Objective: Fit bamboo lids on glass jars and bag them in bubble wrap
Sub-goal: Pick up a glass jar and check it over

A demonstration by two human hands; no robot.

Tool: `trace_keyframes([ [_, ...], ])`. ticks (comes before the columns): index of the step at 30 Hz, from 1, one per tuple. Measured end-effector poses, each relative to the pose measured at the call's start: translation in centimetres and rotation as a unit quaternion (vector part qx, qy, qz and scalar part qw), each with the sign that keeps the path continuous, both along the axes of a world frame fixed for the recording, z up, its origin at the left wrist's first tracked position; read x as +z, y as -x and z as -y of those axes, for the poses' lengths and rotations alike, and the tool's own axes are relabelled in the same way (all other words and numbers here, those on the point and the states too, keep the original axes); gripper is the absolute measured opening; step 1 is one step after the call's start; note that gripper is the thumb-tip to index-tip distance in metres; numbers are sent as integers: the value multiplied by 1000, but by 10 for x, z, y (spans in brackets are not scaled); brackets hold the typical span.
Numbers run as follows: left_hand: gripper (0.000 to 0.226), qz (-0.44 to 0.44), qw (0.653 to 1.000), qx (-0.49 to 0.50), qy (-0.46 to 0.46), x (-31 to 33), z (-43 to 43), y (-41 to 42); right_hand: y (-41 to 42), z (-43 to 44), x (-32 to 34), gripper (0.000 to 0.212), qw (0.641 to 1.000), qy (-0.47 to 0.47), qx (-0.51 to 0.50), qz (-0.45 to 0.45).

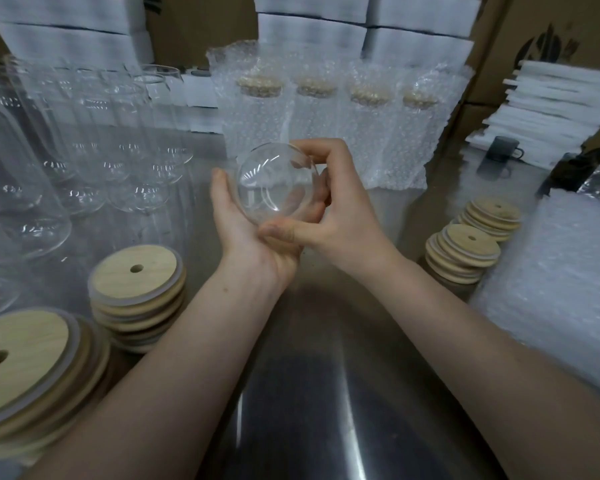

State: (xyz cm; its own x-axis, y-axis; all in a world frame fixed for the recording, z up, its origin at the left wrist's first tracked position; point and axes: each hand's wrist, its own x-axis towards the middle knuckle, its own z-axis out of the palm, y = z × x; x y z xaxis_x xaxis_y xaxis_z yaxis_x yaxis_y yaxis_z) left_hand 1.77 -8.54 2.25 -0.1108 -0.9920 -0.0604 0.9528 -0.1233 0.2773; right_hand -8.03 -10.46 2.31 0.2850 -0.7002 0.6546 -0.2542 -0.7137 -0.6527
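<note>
I'm watching both hands meet on one clear round glass jar [278, 183], held up off the brushed steel table [326, 375] and tipped so its open mouth faces the camera. I take that tilt as a way to look into it, or to present the rim for a lid, though no lid is on it yet.

The left hand [243, 230] lies palm up under the jar as a cradle. Its thumb stands along the left wall and its fingers wrap behind the glass. The right hand [340, 209] is closed on the other side, with its fingers hooked over the upper right of the rim and its thumb laid across the bottom edge against the left palm. The jar sits between the two palms, gripped from both sides, and nothing else touches it.

The supplies look arranged for short reaches:
- The stacks of round bamboo lids with a centre hole [136, 271] sit near the left forearm, with more to the right.
- The bare glass jars [94, 150] stand at the far left.
- The lidded jars already in bubble-wrap bags [312, 126] stand in a row just behind the hands.
- The pile of flat bubble-wrap bags [551, 271] lies at the right
</note>
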Motion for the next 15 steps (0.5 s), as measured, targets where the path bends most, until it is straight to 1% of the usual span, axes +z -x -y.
trace_keyframes([
  [2, 70, 3, 1000, 4, 0, 1, -2, 4, -3, -3, -1, 78, 999, -8, -27, 28],
  [8, 70, 74, 997, 19, 19, 0, 0, 7, -9, -6, 3, 66, 993, -24, -72, 91],
  [11, 74, 89, 996, 21, 13, -3, 0, 7, -11, -7, 5, 58, 990, -35, -84, 108],
  [15, 74, 102, 994, 26, 25, -3, 0, 7, -11, -6, 7, 37, 987, -43, -85, 127],
])
